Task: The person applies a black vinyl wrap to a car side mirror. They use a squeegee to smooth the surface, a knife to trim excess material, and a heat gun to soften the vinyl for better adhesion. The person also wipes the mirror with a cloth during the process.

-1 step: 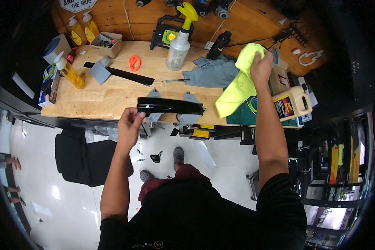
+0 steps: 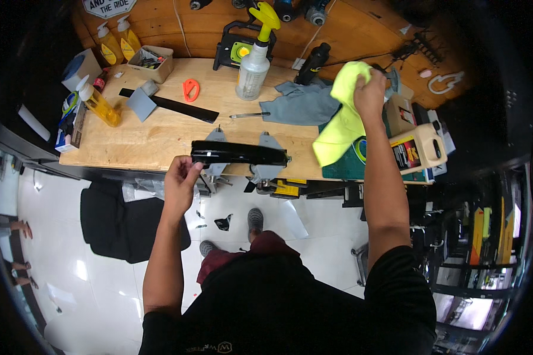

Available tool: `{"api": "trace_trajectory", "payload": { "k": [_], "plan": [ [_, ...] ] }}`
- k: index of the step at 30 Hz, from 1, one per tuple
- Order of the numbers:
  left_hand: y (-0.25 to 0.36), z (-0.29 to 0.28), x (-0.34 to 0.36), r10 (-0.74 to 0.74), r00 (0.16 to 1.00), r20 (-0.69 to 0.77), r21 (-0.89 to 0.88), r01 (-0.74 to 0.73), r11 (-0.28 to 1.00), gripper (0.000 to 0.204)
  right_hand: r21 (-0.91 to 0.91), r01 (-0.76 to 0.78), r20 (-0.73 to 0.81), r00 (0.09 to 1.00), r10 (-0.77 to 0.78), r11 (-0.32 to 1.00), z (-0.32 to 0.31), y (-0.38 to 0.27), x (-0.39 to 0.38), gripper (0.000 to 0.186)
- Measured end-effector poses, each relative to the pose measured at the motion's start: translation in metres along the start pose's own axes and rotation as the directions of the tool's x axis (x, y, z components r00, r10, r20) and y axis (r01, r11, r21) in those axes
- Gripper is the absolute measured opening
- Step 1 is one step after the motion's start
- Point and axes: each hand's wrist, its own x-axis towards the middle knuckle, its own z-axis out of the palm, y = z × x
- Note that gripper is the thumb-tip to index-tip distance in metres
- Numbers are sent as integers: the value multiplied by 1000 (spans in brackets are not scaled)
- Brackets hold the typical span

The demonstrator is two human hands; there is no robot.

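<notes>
Blk glossy bar, prob. light, stiff, slick, hold by ends; L grip pinching left end, R grip clutching yel. cloth.

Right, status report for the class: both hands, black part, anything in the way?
Left hand pinching left end of glossy black part. Right hand gripping yellow cloth, apart from it. Part over two grey supports; nothing seen on top.

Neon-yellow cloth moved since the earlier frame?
Yes, slightly: the hanging lower end of the neon-yellow cloth has shifted right, judged against the green cutting mat.
</notes>
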Motion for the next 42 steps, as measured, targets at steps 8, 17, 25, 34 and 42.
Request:
{"api": "trace_trajectory", "payload": {
  "k": [8,17,25,34,42],
  "plan": [
    [0,-5,-9,-86,990,-108,-56,80,995,10,479,-92,717,616,-328,873,82,-21,-117,12],
    [14,3,-14,-192,963,-187,17,199,980,10,119,-35,400,916,-15,992,78,27,-125,33],
    [-6,-5,-19,-216,962,-167,-32,214,976,8,21,-225,462,866,190,974,65,130,-112,25],
    [142,142,60,155,937,312,510,-303,805,75,985,-143,173,747,-642,98,-54,-110,54,24],
    [128,-104,176,146,973,-176,853,77,516,72,-80,-133,731,666,148,988,36,103,-83,48]
  ]
}}
